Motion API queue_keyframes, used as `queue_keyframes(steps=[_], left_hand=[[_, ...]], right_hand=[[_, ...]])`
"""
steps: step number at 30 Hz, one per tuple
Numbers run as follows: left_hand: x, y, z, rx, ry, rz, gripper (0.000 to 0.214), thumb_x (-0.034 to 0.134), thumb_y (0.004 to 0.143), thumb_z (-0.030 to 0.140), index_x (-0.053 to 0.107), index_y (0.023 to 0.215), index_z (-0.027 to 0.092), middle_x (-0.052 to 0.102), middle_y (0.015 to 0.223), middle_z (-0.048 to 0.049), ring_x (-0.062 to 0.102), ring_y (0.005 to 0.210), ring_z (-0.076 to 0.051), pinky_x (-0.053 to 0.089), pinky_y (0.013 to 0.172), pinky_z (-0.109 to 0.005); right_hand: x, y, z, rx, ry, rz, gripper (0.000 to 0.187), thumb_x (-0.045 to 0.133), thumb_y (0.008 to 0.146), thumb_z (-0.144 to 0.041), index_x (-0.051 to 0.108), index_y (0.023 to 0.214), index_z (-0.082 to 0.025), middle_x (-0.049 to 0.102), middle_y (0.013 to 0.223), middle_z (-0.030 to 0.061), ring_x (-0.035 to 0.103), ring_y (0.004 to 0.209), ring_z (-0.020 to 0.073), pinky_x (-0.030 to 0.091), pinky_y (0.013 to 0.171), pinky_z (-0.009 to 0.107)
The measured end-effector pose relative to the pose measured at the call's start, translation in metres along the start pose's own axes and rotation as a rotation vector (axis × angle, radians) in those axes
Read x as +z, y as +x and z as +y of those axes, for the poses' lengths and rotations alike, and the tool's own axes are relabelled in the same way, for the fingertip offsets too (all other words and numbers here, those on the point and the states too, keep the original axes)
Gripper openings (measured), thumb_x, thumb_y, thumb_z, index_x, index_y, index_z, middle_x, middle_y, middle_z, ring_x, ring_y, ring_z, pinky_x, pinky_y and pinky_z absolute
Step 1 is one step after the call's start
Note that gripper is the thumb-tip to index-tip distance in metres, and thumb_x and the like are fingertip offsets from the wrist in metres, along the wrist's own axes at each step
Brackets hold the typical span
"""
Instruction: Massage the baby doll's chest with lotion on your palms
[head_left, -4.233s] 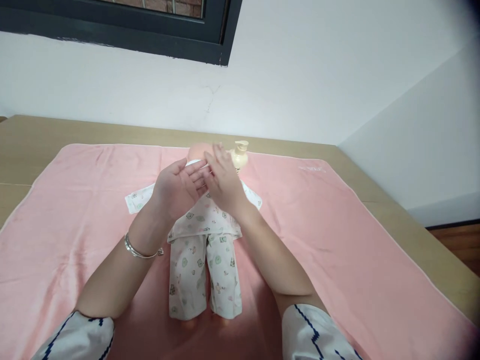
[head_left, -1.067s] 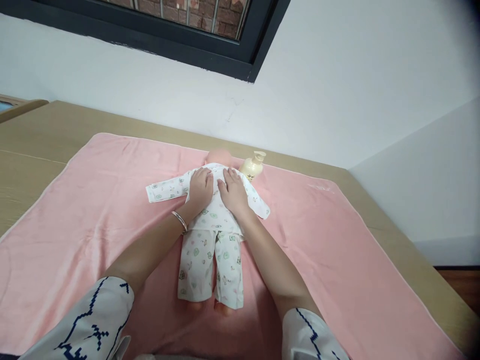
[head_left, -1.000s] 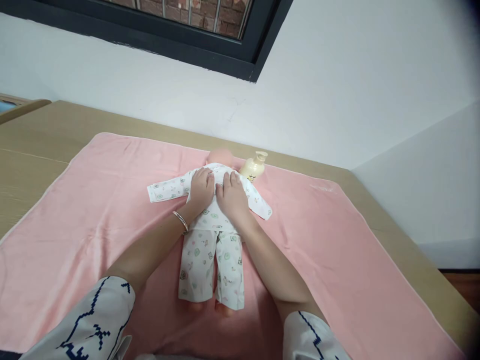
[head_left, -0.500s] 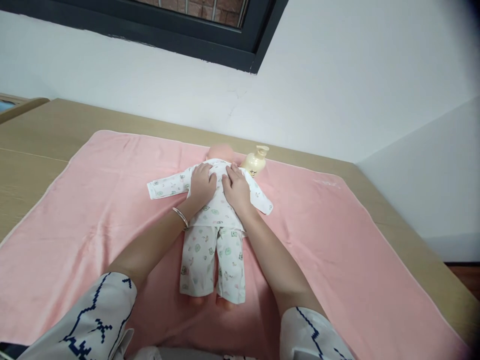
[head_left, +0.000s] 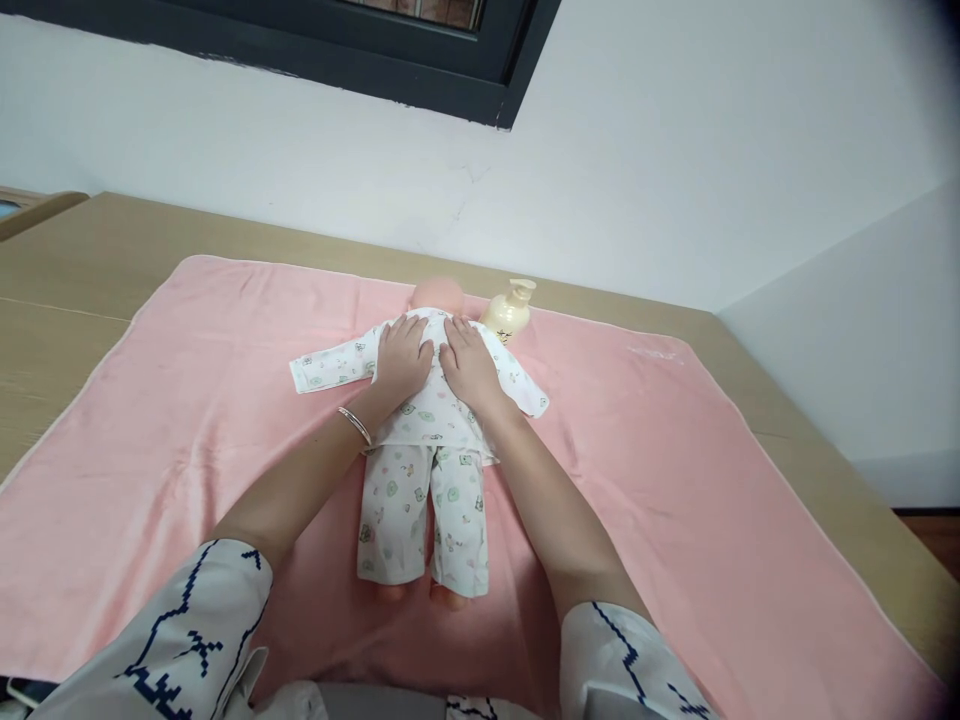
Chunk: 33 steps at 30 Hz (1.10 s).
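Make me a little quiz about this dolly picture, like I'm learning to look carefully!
1. True or false: the left hand and the right hand both lie flat on the upper body of the doll.
2. What stands beside the doll's head? A) a cream pump bottle B) a red cup C) a spoon
3. Fill the gap: the doll lies on a ____ towel.
Key: 1 true; 2 A; 3 pink.
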<state>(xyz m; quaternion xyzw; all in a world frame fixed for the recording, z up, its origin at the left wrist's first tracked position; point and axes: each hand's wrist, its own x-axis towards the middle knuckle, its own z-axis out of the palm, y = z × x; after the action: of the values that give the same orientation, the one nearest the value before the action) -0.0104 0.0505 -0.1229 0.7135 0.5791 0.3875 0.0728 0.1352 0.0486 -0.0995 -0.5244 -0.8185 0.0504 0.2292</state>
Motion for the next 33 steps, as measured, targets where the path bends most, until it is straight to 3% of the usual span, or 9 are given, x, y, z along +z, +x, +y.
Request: queue_keyframes(steps=[6,12,15,18,21,25,29,33], left_hand=[[0.000,0.003,-0.002,0.125,-0.055,0.092,0.029,0.049,0.090,0.020,0.069,0.110,0.014,0.070,0.119,-0.0105,0.060,0.116,-0.024,0.042,0.110,-0.040],[0.001,-0.003,0.000,0.167,0.020,0.219,0.021,0.051,0.090,0.022,0.071,0.097,0.017,0.073,0.105,-0.0088,0.063,0.102,-0.024,0.049,0.098,-0.039],[0.002,-0.004,0.001,0.093,0.047,0.221,0.024,0.052,0.089,0.023,0.069,0.104,0.016,0.071,0.109,-0.0104,0.062,0.105,-0.026,0.049,0.099,-0.041],[0.004,-0.001,0.000,0.029,0.071,0.163,0.038,0.053,0.088,0.026,0.062,0.121,0.011,0.065,0.126,-0.0157,0.057,0.122,-0.031,0.042,0.110,-0.048],[0.006,0.002,-0.003,0.044,0.064,0.104,0.041,0.052,0.089,0.026,0.059,0.126,0.011,0.061,0.135,-0.0149,0.052,0.131,-0.031,0.034,0.117,-0.051],[0.004,0.001,-0.003,0.132,0.020,0.125,0.030,0.049,0.090,0.024,0.067,0.112,0.015,0.070,0.121,-0.0105,0.061,0.118,-0.025,0.043,0.110,-0.044],[0.001,-0.004,0.000,0.162,0.023,0.203,0.026,0.047,0.092,0.024,0.070,0.100,0.017,0.074,0.111,-0.0088,0.064,0.110,-0.023,0.047,0.104,-0.040],[0.001,-0.005,0.002,0.084,0.042,0.214,0.028,0.049,0.088,0.023,0.069,0.106,0.014,0.072,0.113,-0.0113,0.064,0.111,-0.026,0.048,0.104,-0.042]], right_hand=[[-0.008,-0.003,-0.012,0.033,0.029,0.032,0.051,0.033,0.098,-0.027,0.050,0.140,-0.003,0.048,0.149,0.0193,0.040,0.143,0.0274,0.031,0.121,0.042],[-0.016,-0.011,-0.036,0.163,-0.034,0.076,0.043,0.034,0.099,-0.025,0.061,0.128,-0.012,0.061,0.138,0.0158,0.053,0.133,0.0299,0.046,0.107,0.045],[-0.014,-0.008,-0.028,0.153,-0.014,0.067,0.045,0.037,0.096,-0.026,0.059,0.131,-0.009,0.057,0.141,0.0176,0.050,0.135,0.0303,0.043,0.111,0.046],[-0.008,0.000,-0.007,0.059,0.040,0.009,0.053,0.038,0.095,-0.029,0.048,0.142,-0.007,0.044,0.152,0.0169,0.037,0.145,0.0291,0.030,0.120,0.049],[-0.004,0.003,0.006,-0.012,0.064,-0.019,0.056,0.035,0.095,-0.031,0.044,0.145,-0.008,0.040,0.156,0.0149,0.032,0.148,0.0282,0.025,0.123,0.051],[-0.009,-0.002,-0.010,0.033,0.010,0.042,0.049,0.035,0.095,-0.025,0.054,0.136,-0.007,0.051,0.147,0.0174,0.044,0.141,0.0289,0.035,0.118,0.048],[-0.018,-0.010,-0.034,0.114,-0.060,0.066,0.039,0.036,0.095,-0.025,0.066,0.116,-0.010,0.064,0.131,0.0197,0.059,0.124,0.0325,0.050,0.102,0.046],[-0.016,-0.008,-0.029,0.111,-0.034,0.080,0.042,0.039,0.094,-0.025,0.063,0.124,-0.008,0.061,0.136,0.0193,0.055,0.130,0.0315,0.045,0.109,0.046]])
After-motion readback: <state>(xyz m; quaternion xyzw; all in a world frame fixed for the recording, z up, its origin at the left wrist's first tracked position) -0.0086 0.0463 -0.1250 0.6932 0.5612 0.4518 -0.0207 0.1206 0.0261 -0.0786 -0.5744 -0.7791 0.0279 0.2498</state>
